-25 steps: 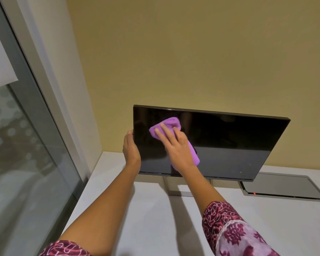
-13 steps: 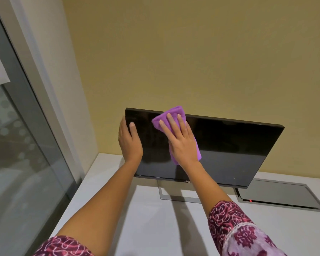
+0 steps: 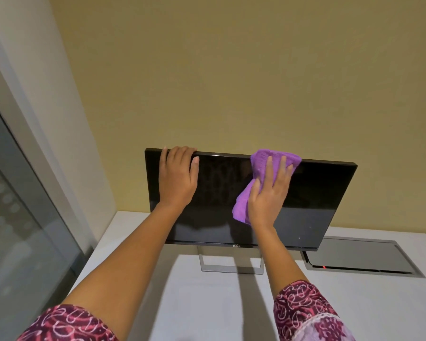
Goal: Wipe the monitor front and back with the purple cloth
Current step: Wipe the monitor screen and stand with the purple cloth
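A black monitor [image 3: 312, 200] with a dark screen stands on a silver stand on the white desk, facing me. My left hand [image 3: 177, 178] holds its top edge near the left corner, fingers curled over the rim. My right hand [image 3: 268, 193] presses the purple cloth [image 3: 261, 163] flat against the screen near the top edge, right of centre, fingers straight. The cloth's upper end reaches the monitor's top rim and its lower end shows left of my wrist.
The white desk [image 3: 207, 303] runs along a yellow wall [image 3: 231, 70]. A grey cable hatch [image 3: 359, 259] with a small red light is set in the desk, right of the silver stand [image 3: 231, 267]. A glass pane with a frame [image 3: 22, 193] stands at the left.
My right hand has slid the cloth rightward along the top of the screen. My left hand has moved from the monitor's left edge up to its top edge.
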